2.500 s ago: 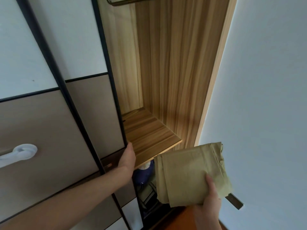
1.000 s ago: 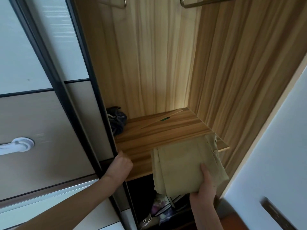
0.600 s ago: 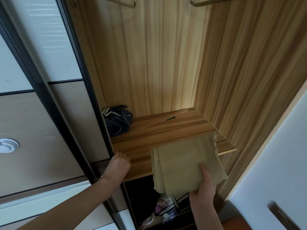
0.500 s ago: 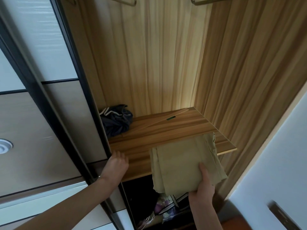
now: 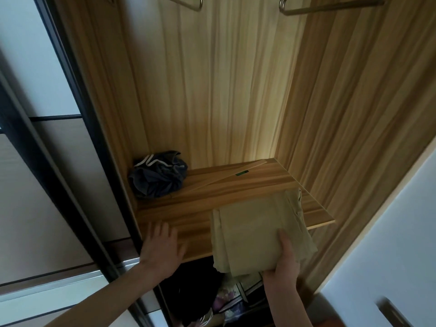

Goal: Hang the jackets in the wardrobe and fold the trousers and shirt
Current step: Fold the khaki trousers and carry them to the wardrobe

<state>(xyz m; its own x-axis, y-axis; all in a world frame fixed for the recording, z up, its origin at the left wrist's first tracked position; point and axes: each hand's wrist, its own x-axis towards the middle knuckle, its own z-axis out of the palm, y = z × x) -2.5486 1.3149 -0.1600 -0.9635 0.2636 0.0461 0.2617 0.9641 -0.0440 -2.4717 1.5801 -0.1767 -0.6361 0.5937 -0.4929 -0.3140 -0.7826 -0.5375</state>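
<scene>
trousers (image 5: 254, 234) folded, near end overhangs shelf (image 5: 236, 187) | right hand (image 5: 283, 267) fingers hidden beneath

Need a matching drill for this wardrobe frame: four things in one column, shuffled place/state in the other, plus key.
Things:
1. folded khaki garment
2. dark bundled cloth
3. left hand
4. hangers

Places or states:
A. at the top of the wardrobe, nothing seen hanging on them
B. back left corner of the shelf
C. fingers spread flat on the shelf's front edge
D. front right of the shelf, overhanging the edge, thumb of the right hand on top

Pairs: 1-D, 2-B, 3-C, 4-A
</scene>
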